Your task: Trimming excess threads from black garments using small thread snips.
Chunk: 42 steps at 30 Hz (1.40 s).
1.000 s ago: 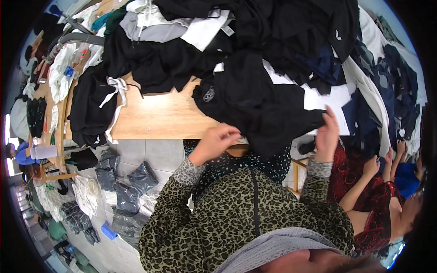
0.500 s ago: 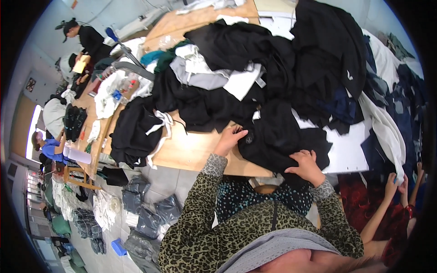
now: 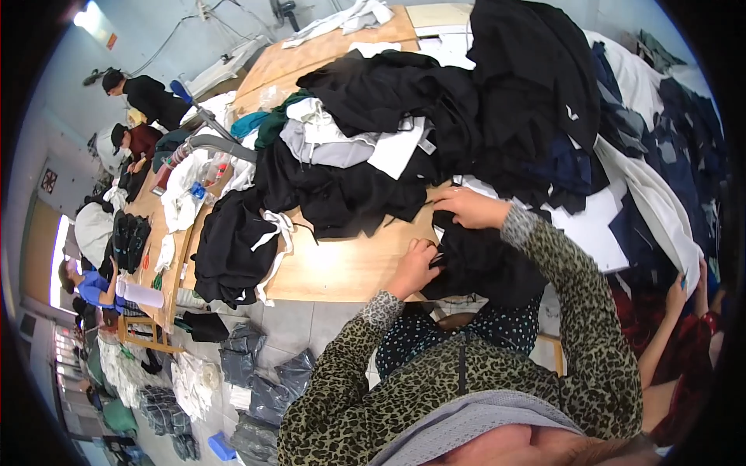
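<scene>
A black garment [image 3: 497, 264] lies bunched at the table's near edge in front of me, part of it hanging over. My left hand [image 3: 416, 269] is closed on its left edge, with dark cloth between thumb and fingers. Just beyond, my right hand [image 3: 471, 208] reaches across the garment with its fingers bent together at the far left corner; the thumb is mostly hidden. Bare wooden table [image 3: 342, 264] shows left of both hands. Past them lies a heap of black garments [image 3: 350, 194], with a grey and white piece [image 3: 326, 140] on top.
A black bundle with white ties [image 3: 233, 245] lies to the left. Tall black cloth [image 3: 536, 78] is piled at the far right, white sheets [image 3: 590, 233] below it. A co-worker's hands [image 3: 684, 283] hold white cloth at the right. Wrapped dark packages [image 3: 268, 396] cover the floor.
My right hand has gone from the garment's near right side to its far left corner. The garment is gathered smaller and nearer, and my left hand has come lower and closed on its edge.
</scene>
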Each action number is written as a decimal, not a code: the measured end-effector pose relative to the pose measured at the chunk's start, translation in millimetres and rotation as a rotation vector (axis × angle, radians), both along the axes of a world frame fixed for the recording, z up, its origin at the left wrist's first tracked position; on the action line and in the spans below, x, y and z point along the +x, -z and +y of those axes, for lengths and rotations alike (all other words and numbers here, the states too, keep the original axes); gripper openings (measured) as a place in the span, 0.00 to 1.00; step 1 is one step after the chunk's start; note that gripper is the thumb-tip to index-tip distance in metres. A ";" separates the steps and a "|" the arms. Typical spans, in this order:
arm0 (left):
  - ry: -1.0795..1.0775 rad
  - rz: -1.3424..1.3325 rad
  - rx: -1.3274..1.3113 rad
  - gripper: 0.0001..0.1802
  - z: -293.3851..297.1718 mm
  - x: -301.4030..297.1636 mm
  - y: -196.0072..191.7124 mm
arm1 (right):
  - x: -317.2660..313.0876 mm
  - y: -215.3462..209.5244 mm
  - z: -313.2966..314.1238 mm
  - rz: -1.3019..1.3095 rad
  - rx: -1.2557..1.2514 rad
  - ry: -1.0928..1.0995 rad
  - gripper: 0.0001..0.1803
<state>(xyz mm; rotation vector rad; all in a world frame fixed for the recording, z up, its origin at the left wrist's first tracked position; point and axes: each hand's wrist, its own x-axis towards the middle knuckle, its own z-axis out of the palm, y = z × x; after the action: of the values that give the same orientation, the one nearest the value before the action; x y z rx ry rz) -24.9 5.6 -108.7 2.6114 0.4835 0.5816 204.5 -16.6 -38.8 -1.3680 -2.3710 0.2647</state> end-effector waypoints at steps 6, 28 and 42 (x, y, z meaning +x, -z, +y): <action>0.064 -0.350 -0.222 0.14 24.2 -23.4 -78.6 | -5.9 -17.3 10.7 0.083 -0.455 -0.080 0.23; 0.467 -0.139 -0.214 0.16 35.8 -10.2 -161.5 | -4.2 -112.4 -60.6 0.599 -0.269 -0.117 0.24; 0.147 0.153 -0.441 0.08 75.6 -70.4 -255.2 | 5.5 -162.4 -68.3 0.538 -0.939 -0.072 0.15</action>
<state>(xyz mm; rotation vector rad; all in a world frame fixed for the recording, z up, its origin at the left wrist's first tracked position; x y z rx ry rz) -95.3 81.2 146.5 2.2496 0.4078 0.1971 210.1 -84.9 123.6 -1.2887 -1.8530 1.6843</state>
